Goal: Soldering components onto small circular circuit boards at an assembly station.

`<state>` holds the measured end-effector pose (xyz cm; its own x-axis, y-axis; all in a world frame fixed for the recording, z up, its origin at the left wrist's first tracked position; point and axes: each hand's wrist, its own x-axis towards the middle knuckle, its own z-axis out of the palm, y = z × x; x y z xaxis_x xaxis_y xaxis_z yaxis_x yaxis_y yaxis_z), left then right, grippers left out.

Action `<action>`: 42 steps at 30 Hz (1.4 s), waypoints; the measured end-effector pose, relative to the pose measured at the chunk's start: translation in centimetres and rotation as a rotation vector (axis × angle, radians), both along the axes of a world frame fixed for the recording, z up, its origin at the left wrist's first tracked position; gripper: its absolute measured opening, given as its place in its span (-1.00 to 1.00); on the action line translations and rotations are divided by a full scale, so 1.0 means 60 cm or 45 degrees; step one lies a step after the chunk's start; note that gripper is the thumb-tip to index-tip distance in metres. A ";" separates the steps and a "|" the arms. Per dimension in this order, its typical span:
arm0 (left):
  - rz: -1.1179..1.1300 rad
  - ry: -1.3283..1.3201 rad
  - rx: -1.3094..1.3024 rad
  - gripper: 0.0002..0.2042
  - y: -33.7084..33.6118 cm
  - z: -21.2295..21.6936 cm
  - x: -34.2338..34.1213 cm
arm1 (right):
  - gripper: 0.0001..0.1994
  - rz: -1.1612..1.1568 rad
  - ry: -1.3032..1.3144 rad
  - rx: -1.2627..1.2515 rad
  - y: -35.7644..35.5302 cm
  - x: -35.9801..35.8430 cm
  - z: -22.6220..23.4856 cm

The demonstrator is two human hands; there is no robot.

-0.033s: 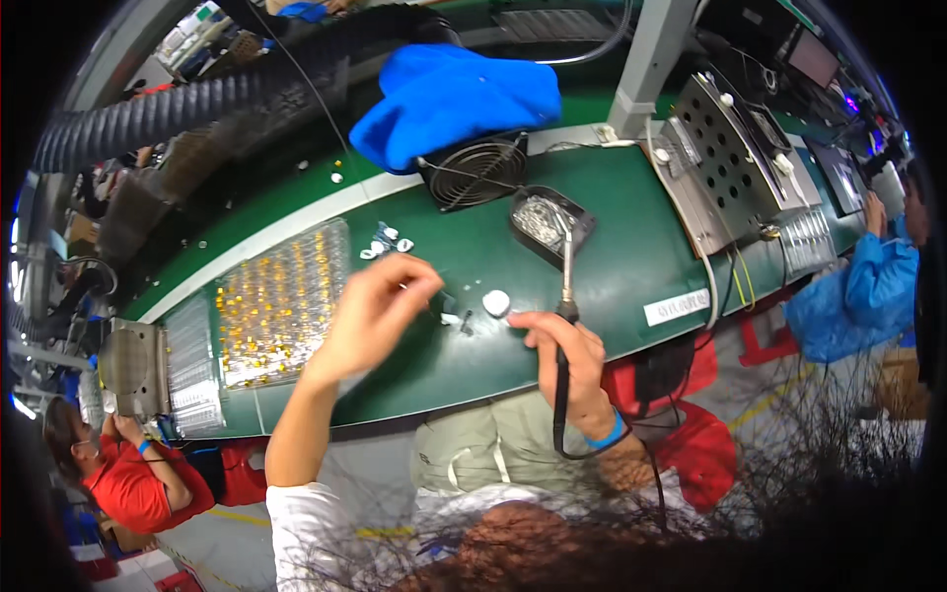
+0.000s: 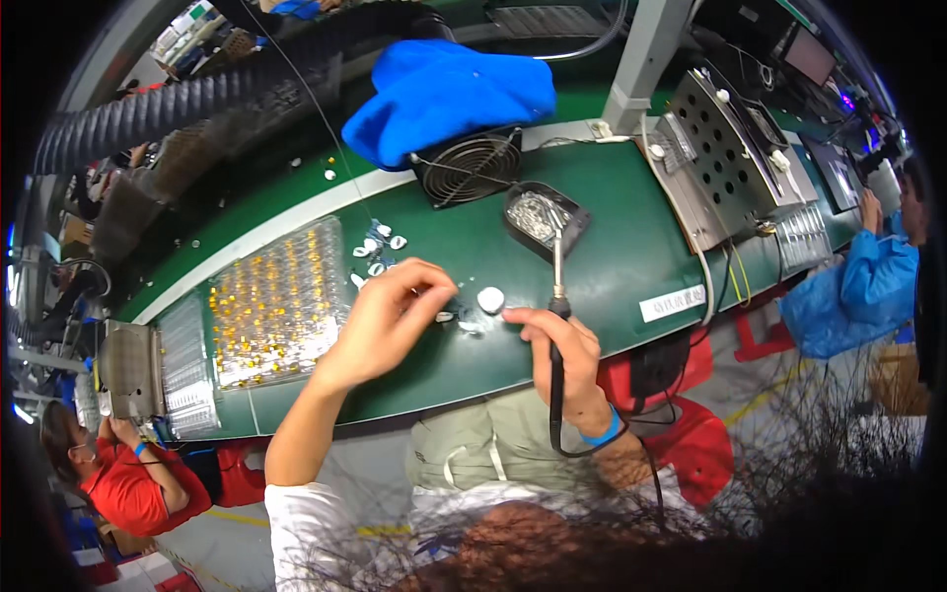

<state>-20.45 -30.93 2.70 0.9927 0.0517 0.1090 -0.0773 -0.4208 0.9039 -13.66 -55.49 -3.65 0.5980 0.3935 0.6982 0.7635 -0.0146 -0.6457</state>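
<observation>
My right hand (image 2: 567,360) grips a soldering iron (image 2: 559,306) by its dark handle, with its metal shaft pointing away from me. The shaft's far end overlaps a black tray (image 2: 546,219) holding silvery material; contact is unclear. The right index finger stretches toward a round white piece (image 2: 490,300) on the green table. Left of that piece, my left hand (image 2: 395,321) is closed in a pinch, and what it holds, if anything, cannot be made out. Small dark and white bits (image 2: 468,324) lie beside its fingertips. Beyond it is a cluster of small white parts (image 2: 378,242).
Clear trays with yellow pieces (image 2: 276,306) stand at left. A black fan (image 2: 470,168) with a blue cloth (image 2: 449,99) on it stands at the back. To the right is a perforated metal box (image 2: 725,163). Co-workers sit at both sides, in red (image 2: 138,488) and blue (image 2: 853,286).
My left hand has shifted slightly right, toward the small bits near the white piece. My right hand keeps its grip on the soldering iron. The whole view has shifted slightly.
</observation>
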 end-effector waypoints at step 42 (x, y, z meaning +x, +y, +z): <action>0.595 -0.254 1.203 -0.80 0.199 -0.004 -0.211 | -0.69 -0.073 -0.191 -0.208 0.016 -0.002 -0.004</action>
<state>-33.11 -19.00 2.45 0.8560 0.2318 0.4621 0.1623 -0.9691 0.1855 -13.80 -54.51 -3.87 0.5171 0.4774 0.7105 0.8455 -0.1558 -0.5107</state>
